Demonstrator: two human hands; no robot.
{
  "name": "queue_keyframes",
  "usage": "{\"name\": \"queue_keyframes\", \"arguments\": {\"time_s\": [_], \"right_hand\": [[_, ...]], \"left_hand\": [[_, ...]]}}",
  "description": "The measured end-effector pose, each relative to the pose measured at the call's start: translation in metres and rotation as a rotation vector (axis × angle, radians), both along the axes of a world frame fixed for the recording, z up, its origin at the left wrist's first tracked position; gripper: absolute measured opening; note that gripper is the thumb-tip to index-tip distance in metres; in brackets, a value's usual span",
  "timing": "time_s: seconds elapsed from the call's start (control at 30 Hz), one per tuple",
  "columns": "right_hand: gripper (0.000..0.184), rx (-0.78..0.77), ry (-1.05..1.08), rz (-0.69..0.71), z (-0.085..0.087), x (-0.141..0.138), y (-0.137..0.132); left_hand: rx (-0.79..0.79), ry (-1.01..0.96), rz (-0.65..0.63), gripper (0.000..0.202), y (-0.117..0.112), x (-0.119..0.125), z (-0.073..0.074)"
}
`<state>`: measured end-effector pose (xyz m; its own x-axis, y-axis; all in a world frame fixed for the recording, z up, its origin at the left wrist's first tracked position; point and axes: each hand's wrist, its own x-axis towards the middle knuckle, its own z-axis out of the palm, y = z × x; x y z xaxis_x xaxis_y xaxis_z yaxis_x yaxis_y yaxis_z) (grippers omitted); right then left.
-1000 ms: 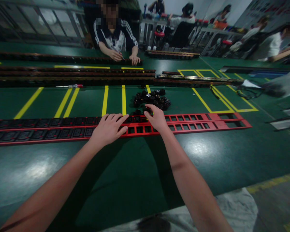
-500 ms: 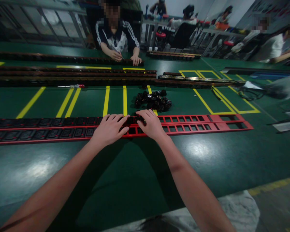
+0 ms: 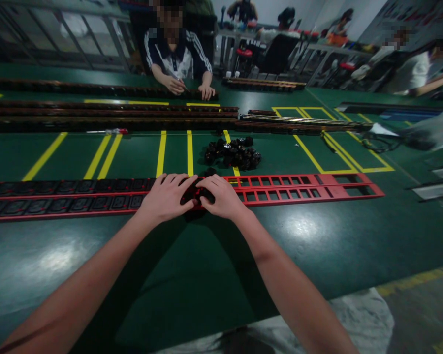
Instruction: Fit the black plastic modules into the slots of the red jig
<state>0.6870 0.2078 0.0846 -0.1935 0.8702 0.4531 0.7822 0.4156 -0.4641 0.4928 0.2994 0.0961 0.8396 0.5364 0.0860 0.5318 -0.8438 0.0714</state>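
Two long red strips [image 3: 299, 186] with rows of rectangular slots lie side by side across the green table. Their left part is filled with black sockets [image 3: 70, 187]; the right part shows empty slots. My left hand [image 3: 166, 196] lies on the strips, fingers stretched over the last filled slots. My right hand [image 3: 219, 196] sits right beside it, fingers curled down on a black socket [image 3: 195, 192] at the strips. A pile of loose black sockets [image 3: 232, 152] rests just beyond the strips.
Yellow lines mark the green table [image 3: 206, 265]. Long dark strips [image 3: 110, 115] lie across the far side, with a red-handled tool [image 3: 112, 131] near them. A person [image 3: 177, 54] sits opposite with hands on a strip. Other people work at the back right. Cables [image 3: 376, 140] lie right.
My right hand came back from the socket pile to the strips and moved left until it met my left hand. My left hand stayed in place.
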Motion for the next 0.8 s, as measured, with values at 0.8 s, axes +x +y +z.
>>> {"name": "queue_keyframes", "arguments": {"time_s": [0.8], "right_hand": [[0.021, -0.013, 0.015, 0.058, -0.0025, -0.0065, -0.0025]], "left_hand": [[0.019, -0.029, 0.012, 0.054, 0.0013, 0.001, -0.0049]]}}
